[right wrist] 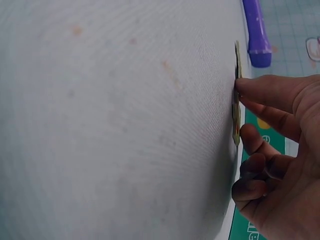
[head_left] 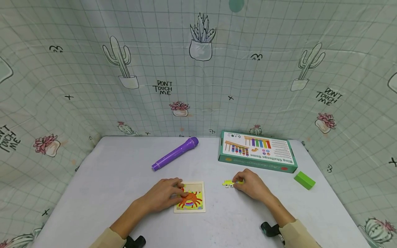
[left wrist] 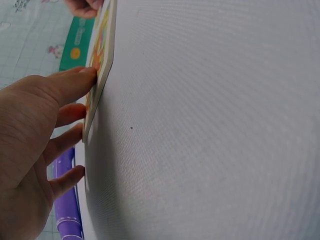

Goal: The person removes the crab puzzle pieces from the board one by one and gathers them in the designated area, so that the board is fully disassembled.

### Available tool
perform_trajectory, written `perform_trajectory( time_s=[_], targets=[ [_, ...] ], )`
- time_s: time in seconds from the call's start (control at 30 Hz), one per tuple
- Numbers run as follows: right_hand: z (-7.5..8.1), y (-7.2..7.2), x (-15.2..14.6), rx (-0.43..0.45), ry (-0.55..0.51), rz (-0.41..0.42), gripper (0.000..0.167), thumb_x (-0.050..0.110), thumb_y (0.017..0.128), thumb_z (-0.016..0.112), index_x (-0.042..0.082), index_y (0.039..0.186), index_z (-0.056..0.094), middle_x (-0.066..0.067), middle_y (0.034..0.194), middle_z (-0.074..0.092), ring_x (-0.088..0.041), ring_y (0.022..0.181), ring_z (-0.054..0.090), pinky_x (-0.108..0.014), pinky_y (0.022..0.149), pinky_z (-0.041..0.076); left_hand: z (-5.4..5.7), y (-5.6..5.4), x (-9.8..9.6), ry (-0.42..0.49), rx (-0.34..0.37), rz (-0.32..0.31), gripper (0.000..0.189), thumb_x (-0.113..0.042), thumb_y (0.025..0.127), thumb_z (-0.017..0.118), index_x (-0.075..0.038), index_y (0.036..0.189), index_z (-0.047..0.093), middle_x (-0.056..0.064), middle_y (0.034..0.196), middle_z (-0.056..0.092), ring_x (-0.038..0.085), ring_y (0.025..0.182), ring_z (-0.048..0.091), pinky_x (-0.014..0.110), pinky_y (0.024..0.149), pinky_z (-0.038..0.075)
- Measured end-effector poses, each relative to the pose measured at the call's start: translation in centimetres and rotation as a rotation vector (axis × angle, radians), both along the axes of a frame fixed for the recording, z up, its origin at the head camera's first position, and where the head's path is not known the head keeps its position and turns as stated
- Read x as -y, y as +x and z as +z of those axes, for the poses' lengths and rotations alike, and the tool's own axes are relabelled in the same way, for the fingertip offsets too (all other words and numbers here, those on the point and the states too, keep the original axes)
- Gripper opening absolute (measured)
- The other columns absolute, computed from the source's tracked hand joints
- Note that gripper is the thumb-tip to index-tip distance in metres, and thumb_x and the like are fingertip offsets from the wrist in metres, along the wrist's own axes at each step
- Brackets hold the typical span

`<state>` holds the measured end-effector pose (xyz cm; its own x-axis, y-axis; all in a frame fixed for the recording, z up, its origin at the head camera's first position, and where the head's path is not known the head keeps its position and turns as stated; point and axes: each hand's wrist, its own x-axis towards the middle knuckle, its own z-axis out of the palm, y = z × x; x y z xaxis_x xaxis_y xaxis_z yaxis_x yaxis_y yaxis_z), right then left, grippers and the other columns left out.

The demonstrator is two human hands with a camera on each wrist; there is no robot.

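Note:
A square wooden jigsaw board with a red crab picture lies flat on the table, its upper strip showing bare wood. My left hand rests over its left side, thumb on the picture and fingers spread along the edge. To the right of the board, my right hand pinches a yellow puzzle piece at its right end. In the right wrist view the puzzle piece appears edge-on, close to the tabletop, with the thumb against it and the outer fingers curled.
Behind the board lies a purple toy microphone. A green game box stands flat at the back right, and a green block sits to its front right. Patterned cloth hangs behind the white table.

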<state>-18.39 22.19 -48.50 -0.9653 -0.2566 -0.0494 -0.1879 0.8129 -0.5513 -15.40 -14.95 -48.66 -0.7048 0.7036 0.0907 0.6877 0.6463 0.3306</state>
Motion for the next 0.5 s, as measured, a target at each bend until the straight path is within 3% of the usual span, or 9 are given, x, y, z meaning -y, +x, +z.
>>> perform_trajectory(
  time_s=[0.5],
  targets=[
    [0.10,0.27,-0.02,-0.003,0.001,0.003,0.007,0.012,0.085,0.078,0.016,0.088,0.074,0.000,0.083,0.053,-0.016,0.077,0.048,-0.033,0.071,0.040,0.00,0.01,0.01,0.005,-0.009,-0.011,0.023,-0.032,0.096,0.068,-0.027,0.118,0.076,-0.001,0.122,0.065,0.022,0.123,0.059,0.053,0.100,0.047]
  ],
)
